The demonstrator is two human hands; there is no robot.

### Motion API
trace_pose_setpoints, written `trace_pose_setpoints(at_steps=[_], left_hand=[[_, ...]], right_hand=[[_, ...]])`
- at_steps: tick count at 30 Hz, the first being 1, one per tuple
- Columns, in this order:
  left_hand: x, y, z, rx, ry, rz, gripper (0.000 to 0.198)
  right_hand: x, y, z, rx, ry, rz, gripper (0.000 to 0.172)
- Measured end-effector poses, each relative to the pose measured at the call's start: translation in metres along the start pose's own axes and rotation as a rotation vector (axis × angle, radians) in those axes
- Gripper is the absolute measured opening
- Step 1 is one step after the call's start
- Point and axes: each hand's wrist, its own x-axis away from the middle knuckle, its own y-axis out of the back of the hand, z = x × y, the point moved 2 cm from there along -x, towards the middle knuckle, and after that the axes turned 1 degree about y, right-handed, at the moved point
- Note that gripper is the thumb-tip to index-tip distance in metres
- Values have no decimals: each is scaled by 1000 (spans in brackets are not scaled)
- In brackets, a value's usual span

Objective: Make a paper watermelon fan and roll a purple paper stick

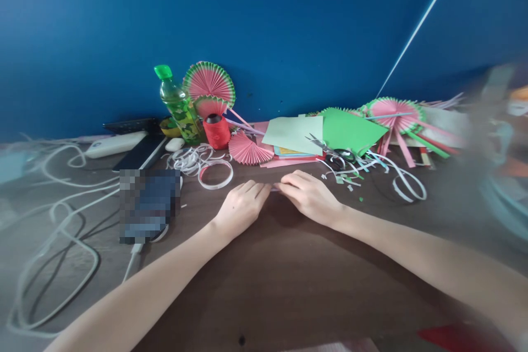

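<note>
My left hand (242, 204) and my right hand (308, 193) lie palm-down on the dark wooden table (264, 286), fingertips meeting. Between the fingertips a small pink paper piece (275, 188) shows; most of it is hidden under the fingers. Just beyond the hands lie a folded pink paper fan (246, 149), a roll of white tape (215, 174) and scissors (334, 155).
Sheets of green paper (350, 131) and pale paper (293, 133), pink-green paper fans (209, 82) and paper strips crowd the back. A green bottle (178, 104), red thread spool (216, 131), phone (149, 203) with white cables (61, 220) sit left. A blue wall stands behind.
</note>
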Motion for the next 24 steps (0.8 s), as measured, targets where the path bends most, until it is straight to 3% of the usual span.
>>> trace_pose_setpoints(at_steps=[6, 14, 24], left_hand=[[-2, -1, -3, 70, -19, 55, 20], [-3, -1, -5, 62, 4, 14, 19], [-2, -3, 3, 73, 61, 42, 22]], right_hand=[[-2, -2, 6, -51, -40, 35, 26], [-2, -4, 7, 47, -46, 84, 22], [0, -4, -2, 8, -89, 49, 23]])
